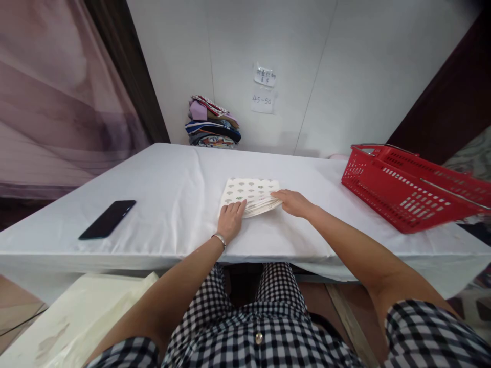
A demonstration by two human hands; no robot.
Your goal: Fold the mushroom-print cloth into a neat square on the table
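Note:
A folded white cloth (pixel 251 192) with a small grey and green leaf-like print lies on the white-covered table in front of me. Several layers show along its near right edge. My left hand (pixel 230 222), with a bracelet at the wrist, rests its fingers on the near left corner of the cloth. At the right edge, my right hand (pixel 294 203) pinches the layers between thumb and fingers, slightly lifted off the table.
A black phone (pixel 108 220) lies at the left of the white tablecloth (pixel 172 204). To the right stands a red plastic basket (pixel 406 191). A stack of folded fabrics (pixel 213 125) sits against the back wall, left of paper labels (pixel 264 89). Pink curtain (pixel 57 102) hangs at left.

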